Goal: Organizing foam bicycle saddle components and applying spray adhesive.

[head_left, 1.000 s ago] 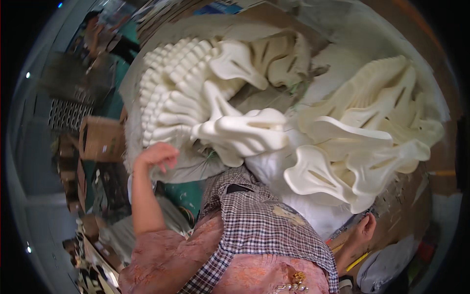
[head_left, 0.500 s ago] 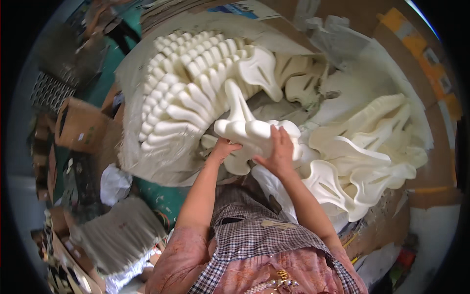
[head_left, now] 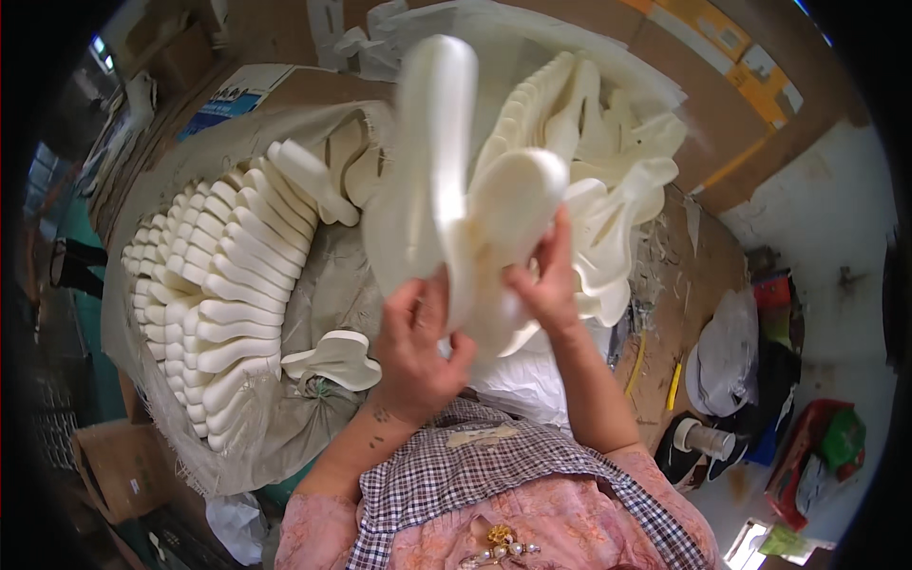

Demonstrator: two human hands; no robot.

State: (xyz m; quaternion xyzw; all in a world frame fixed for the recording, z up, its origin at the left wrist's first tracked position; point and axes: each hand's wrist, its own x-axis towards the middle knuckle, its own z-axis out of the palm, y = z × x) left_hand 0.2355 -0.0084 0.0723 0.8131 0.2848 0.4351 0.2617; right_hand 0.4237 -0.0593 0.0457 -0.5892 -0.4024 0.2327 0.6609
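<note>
Both my hands hold cream-white moulded foam pads shaped like bicycle saddles, raised in front of me. My left hand (head_left: pixel 420 347) is closed round the lower end of a tall foam saddle pad (head_left: pixel 439 123), blurred by motion. My right hand (head_left: pixel 551 285) grips the right side of another foam saddle pad (head_left: pixel 525 190), thumb on its near face. How many pads are held, I cannot tell. To the left, stacked rows of similar pads (head_left: pixel 247 275) lie on a woven sack (head_left: pixel 337 285). One loose pad (head_left: pixel 337 359) rests near my left wrist. Behind my right hand is a looser heap of pads (head_left: pixel 603 204).
Cardboard (head_left: pixel 679 285) with scraps lies to the right, bearing a yellow-handled tool (head_left: pixel 674 387). Beyond stand a tape roll (head_left: pixel 705 439) and a red basket (head_left: pixel 803 456). A cardboard box (head_left: pixel 119 470) and a white plastic bag (head_left: pixel 236 525) sit low at left.
The view has swung right. The pads in my hands have been lifted and turned upright, apart from the stack. My left hand now closes round them, and my right hand has shifted its grip.
</note>
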